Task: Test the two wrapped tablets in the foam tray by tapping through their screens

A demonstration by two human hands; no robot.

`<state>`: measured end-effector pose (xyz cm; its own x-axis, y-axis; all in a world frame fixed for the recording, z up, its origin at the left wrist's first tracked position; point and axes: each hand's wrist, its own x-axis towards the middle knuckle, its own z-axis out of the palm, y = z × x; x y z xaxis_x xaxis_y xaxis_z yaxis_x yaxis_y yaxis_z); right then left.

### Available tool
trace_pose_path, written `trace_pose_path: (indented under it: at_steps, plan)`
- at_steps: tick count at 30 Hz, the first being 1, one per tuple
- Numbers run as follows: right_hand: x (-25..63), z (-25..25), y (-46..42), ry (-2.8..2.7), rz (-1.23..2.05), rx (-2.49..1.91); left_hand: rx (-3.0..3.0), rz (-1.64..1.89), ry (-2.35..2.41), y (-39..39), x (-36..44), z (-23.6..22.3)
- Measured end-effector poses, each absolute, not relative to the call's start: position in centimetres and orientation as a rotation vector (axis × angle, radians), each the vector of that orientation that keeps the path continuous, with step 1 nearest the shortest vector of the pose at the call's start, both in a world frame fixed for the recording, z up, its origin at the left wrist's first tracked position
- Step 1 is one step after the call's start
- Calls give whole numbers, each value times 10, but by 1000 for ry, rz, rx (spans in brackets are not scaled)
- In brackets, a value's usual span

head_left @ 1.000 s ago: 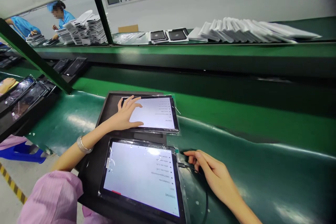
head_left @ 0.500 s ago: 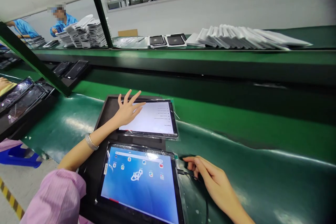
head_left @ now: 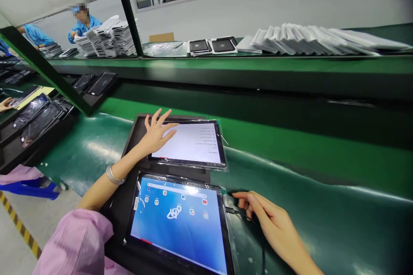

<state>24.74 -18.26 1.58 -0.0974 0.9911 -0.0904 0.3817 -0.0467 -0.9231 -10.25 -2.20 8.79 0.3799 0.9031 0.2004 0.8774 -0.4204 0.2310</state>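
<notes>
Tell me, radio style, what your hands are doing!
Left hand over the upper tablet, white list showing. Right hand at black cable by lower tablet, blue home screen. Clear plastic sleeves on both.

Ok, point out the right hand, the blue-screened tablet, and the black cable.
right hand (head_left: 277,219), head view, back of the hand
blue-screened tablet (head_left: 177,227), head view, middle of the screen
black cable (head_left: 241,214), head view, near the plug

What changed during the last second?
The near tablet's screen went from a white list to a blue home screen with app icons. The left hand lifted its fingers and spread them over the far tablet, which still shows a white list. The right hand stays by the cable plug.
</notes>
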Motion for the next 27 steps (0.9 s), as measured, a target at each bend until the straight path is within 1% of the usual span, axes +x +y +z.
trace_pose_path:
  at_steps: [7,14,19,21,25,27]
  plan:
    - [247,14,-181,-1537,1139,-1523,2618,316,1587,-12,-92,80]
    - [248,16,-182,-1559,1122,-1530,2540,481,1660,-14,-98,81]
    - [247,15,-181,-1556,1112,-1537,2492,521,1704,-16,-107,87]
    - [248,14,-180,-1556,1111,-1545,2484,451,1601,-18,-116,94]
    - [251,12,-179,-1558,1100,-1575,2414,195,1187,-33,-142,109]
    - [251,13,-179,-1572,1076,-1588,2386,123,1074,-48,-156,114]
